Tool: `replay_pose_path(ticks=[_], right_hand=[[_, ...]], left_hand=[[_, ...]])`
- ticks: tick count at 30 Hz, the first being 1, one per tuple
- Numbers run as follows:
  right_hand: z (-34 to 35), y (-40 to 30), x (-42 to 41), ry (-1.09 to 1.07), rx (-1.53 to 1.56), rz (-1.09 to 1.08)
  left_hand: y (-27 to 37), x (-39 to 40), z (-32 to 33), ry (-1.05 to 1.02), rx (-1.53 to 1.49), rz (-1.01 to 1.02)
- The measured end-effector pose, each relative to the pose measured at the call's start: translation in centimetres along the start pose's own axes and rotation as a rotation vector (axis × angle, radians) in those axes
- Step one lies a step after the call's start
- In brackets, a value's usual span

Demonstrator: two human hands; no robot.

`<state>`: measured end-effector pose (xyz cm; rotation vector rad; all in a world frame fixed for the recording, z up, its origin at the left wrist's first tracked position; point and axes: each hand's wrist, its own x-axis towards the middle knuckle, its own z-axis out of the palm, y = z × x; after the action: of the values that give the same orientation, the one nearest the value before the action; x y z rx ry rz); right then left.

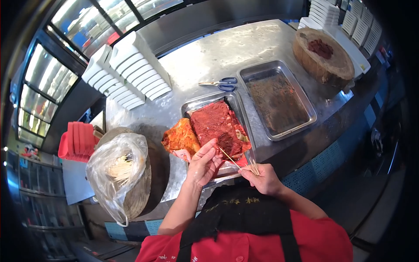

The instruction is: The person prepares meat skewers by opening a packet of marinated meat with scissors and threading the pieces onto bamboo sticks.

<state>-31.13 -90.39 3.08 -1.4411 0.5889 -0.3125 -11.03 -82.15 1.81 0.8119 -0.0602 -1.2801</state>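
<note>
My right hand (263,179) is closed on several thin wooden skewers (253,167), and one of them points up and left towards my left hand (203,162). Between the thumb and fingers of my left hand is a small piece of dark red meat (217,146) at that skewer's tip. Both hands are over the near end of a steel tray (246,113) holding a slab of red marinated meat (212,119) on an opened printed plastic bag (181,134). A second steel tray (313,118), with brownish residue inside, lies to the right.
Blue-handled scissors (227,84) lie beyond the trays. A round chopping block (343,67) with dark meat stands back right. At left, a plastic bag of skewers (122,168) sits on another block (144,196), near red baskets (78,139). White containers (140,72) are stacked at back left.
</note>
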Motion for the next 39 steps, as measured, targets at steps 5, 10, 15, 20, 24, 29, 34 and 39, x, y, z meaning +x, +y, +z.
replay_pose_path(ticks=[5, 10, 15, 20, 24, 29, 34, 39], right_hand=[[2.1, -2.2, 0.9, 0.017, -0.155, -0.037], [3.5, -1.7, 1.3, -0.006, -0.192, -0.020], [4.8, -2.0, 1.5, 0.021, -0.232, -0.031], [4.7, -2.4, 1.5, -0.023, -0.232, -0.010], [4.8, -2.0, 1.6, -0.009, -0.193, 0.007], [4.1, -2.0, 1.6, -0.034, -0.210, -0.149], [1.0, -2.7, 1.5, -0.064, -0.287, -0.213], [-2.2, -1.5, 1.4, -0.036, -0.252, -0.301]], left_hand=[[0.3, -0.8, -2.0, -0.081, -0.154, 0.036], [0.1, -1.5, -3.6, 0.001, -0.171, 0.080], [-0.7, -1.9, -5.2, -0.012, -0.130, 0.135], [-0.6, -2.5, -5.0, 0.029, -0.179, 0.088], [-1.0, -2.7, -4.3, 0.046, -0.206, 0.129], [-1.5, -2.4, -2.1, 0.082, -0.232, 0.199], [-2.8, -1.2, 1.1, 0.086, -0.176, 0.265], [-4.9, -0.2, 2.5, 0.085, -0.206, 0.204]])
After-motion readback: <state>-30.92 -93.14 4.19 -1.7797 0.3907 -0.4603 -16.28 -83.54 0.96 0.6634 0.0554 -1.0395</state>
